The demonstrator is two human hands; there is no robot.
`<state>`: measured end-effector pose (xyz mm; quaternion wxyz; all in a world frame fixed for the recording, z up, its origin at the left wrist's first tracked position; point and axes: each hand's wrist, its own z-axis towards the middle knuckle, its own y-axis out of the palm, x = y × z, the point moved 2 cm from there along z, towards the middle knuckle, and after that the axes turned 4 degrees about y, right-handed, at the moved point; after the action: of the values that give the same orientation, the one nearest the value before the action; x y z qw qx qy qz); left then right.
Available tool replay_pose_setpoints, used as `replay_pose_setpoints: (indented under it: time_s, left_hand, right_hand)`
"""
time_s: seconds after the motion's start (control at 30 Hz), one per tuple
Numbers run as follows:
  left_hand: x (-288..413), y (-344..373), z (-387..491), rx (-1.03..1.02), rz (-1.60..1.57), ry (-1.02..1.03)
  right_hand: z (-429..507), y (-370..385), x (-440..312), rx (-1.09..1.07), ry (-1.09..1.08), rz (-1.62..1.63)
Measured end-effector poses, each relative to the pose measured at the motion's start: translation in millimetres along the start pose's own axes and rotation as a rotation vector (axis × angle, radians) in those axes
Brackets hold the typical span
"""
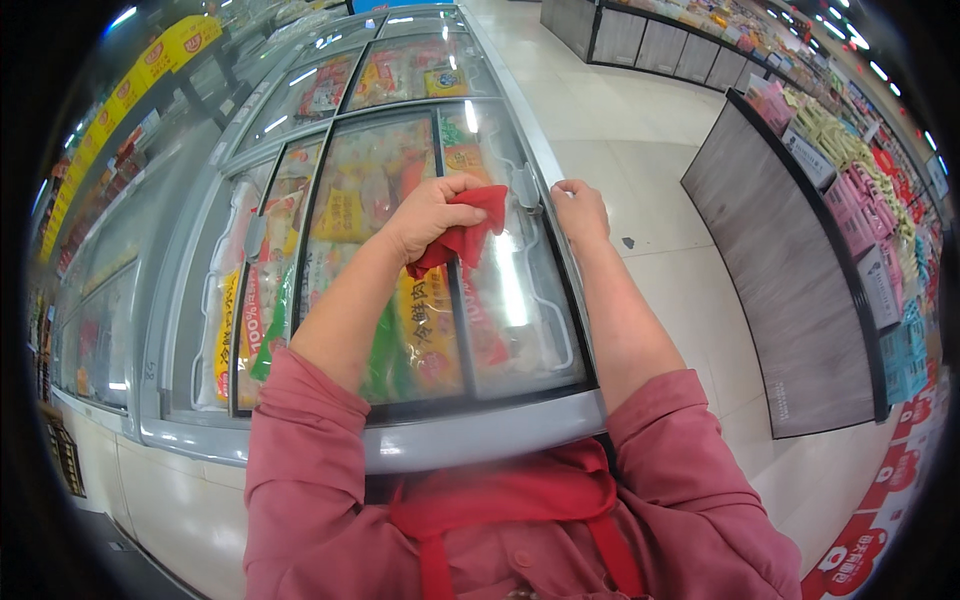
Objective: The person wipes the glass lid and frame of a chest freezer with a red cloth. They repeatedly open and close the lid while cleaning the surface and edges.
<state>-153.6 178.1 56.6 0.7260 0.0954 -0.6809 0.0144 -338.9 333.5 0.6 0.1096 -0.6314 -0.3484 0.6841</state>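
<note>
My left hand (441, 214) grips a crumpled red cloth (480, 217) over the sliding glass lid (360, 292) of a chest freezer. Part of the cloth hangs below the fingers; whether it touches the glass is hard to tell. At the freezer's right rim (536, 146), my right hand (581, 210) is curled, with a small pale patch showing by its fingers. I cannot tell whether it holds something or rests on the rim. Close to the cloth, a clear plastic handle (527, 187) sits on the lid. Under the glass lie yellow, green and red bags of frozen food (427, 330).
A grey-panelled display stand (787, 285) holding pink packs (862, 202) stands across the tiled aisle (637, 180). More freezer lids (420, 64) continue ahead. Another glass-fronted freezer (97, 322) is on the left. The freezer's near edge (480, 442) meets my red apron (502, 495).
</note>
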Motion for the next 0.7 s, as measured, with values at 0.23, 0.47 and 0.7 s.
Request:
replay_pose_setpoints:
  time_s: [0.23, 0.47, 0.7]
  left_hand:
    - [-7, -21, -6, -0.058, -0.363, 0.069]
    - [-15, -31, -3, -0.153, -0.397, 0.128]
    - [-14, -30, -6, -0.273, -0.538, 0.126]
  right_hand:
    - [-5, -4, -6, -0.002, -0.005, -0.004]
    - [-13, -10, -9, 0.010, 0.000, -0.002]
    - [-10, -8, -8, -0.011, 0.018, -0.037]
